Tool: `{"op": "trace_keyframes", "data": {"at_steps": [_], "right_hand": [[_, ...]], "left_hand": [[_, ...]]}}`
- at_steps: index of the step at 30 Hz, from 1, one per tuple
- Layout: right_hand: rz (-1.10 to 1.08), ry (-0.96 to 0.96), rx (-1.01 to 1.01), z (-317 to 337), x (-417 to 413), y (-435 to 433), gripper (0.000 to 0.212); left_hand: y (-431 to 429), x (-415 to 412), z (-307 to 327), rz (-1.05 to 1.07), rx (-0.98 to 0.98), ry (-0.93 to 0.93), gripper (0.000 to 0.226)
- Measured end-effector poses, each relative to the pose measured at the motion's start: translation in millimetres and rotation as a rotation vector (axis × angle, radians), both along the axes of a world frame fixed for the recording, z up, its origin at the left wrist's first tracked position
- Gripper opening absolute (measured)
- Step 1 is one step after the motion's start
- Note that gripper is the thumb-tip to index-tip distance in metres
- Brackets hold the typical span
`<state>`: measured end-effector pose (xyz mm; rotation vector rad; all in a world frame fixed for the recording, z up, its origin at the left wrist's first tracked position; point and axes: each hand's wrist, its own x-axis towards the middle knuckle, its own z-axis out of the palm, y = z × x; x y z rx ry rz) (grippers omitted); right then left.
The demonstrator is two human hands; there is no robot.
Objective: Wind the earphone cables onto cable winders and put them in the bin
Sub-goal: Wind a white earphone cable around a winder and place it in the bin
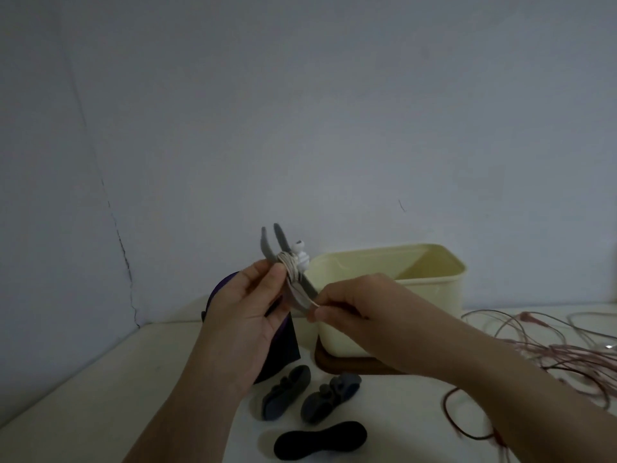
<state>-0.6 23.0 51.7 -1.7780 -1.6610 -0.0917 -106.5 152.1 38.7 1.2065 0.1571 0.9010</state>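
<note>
Head view: grey winder point(282, 240) is held up above the surface point(100, 396) at frame centre, long axis tilted from approx. 11 o'clock (two free flaps) down to 5 o'clock. White earphone cable point(291, 267) is seen coiled round its waist, w/ earbuds point(300, 253) tucked at the 1 o'clock side of the coil.

Winder is gripped at the coil by the left hand point(247, 312), thumb and fingers point(275, 272) curled on it from 8 o'clock. A short loose cable tail is pinched by the right hand point(354, 309) at the winder's lower tip, i.e. at 5 o'clock from the coil; fingers narrow, closed on the tail.

Key relation: tail lies below-right of the coil, so the last turns are judged to be led up along the axis toward 11 o'clock. Right hand is nearer the bin point(434, 289), which sits just behind it at 2 o'clock.

Spare winders point(285, 392) lie at 6 o'clock; red cables point(551, 349) at 3 o'clock, not yet wound.
</note>
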Motion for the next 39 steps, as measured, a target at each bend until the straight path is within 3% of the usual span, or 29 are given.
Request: {"op": "trace_keyframes", "data": {"at_steps": [5,10,14,20,23,27,31,33,36,39], "right_hand": [[-0.082,-0.206,0.01,15.4,2.1,-13.8,0.026],[-0.142,-0.163,0.154,25.2,18.7,-26.4,0.013],[-0.175,-0.057,0.241,26.6,29.4,-31.7,0.014],[-0.054,0.149,0.245,20.7,41.8,-28.7,0.022],[0.141,0.35,0.158,17.5,51.0,-27.6,0.033],[0.509,0.707,0.032,14.5,55.5,-28.3,0.026],[0.596,0.881,-0.061,8.0,49.5,-21.1,0.024],[0.575,0.923,-0.071,3.0,43.2,-13.8,0.009],[0.501,0.938,-0.06,-1.6,34.5,-5.7,0.019],[0.38,0.94,0.059,-1.9,30.4,-0.8,0.02]], "left_hand": [[-6.4,3.3,-4.9,0.213,0.366,0.263,0.016],[-8.5,3.4,-8.0,0.109,0.467,0.362,0.022],[-9.3,1.6,-8.5,-0.027,0.497,0.395,0.037],[-15.2,-1.9,-4.5,-0.225,0.482,0.372,0.034],[-12.2,-6.0,-2.6,-0.303,0.507,0.371,0.028],[-11.4,-9.6,-1.1,-0.412,0.556,0.355,0.027],[-16.4,-11.0,0.4,-0.507,0.485,0.313,0.026],[-16.3,-11.7,1.2,-0.504,0.485,0.308,0.025],[-11.6,-9.6,0.1,-0.418,0.543,0.296,0.023],[-5.7,-4.9,-2.3,-0.178,0.622,0.307,0.026]]}}
